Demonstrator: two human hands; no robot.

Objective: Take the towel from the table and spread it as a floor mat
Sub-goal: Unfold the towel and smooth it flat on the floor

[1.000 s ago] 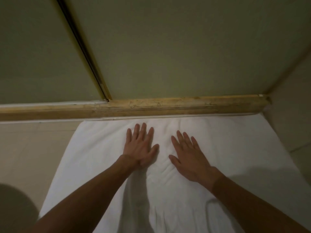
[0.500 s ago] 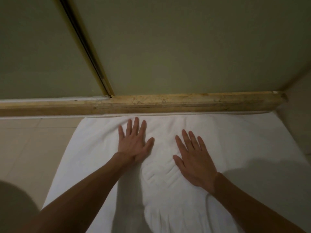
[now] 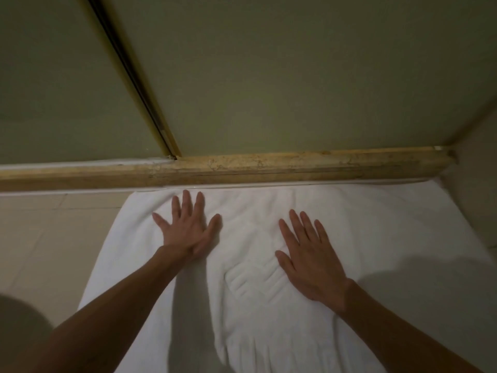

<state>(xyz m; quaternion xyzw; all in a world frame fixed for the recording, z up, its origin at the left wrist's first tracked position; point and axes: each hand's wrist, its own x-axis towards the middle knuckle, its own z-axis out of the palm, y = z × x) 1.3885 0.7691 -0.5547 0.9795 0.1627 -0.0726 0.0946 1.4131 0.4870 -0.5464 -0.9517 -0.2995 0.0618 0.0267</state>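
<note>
A white towel [image 3: 390, 238] lies spread flat on the tiled floor, its far edge against a stone threshold. An embossed pattern shows in its middle between my hands. My left hand [image 3: 188, 227] presses palm-down on the towel's far left part, fingers spread and reaching almost to the threshold. My right hand [image 3: 309, 257] lies flat on the towel to the right of centre, fingers apart. Neither hand grips the cloth.
A worn beige stone threshold [image 3: 269, 168] runs across the view under a greenish frosted glass door [image 3: 295, 76] with a dark metal frame [image 3: 134, 76]. Beige floor tiles [image 3: 48, 238] lie left of the towel. A wall [image 3: 478, 205] closes the right side.
Both hands have slid apart over the towel, the left one outward to the left and farther forward, the right one to the right. The towel's surface looks flatter between them.
</note>
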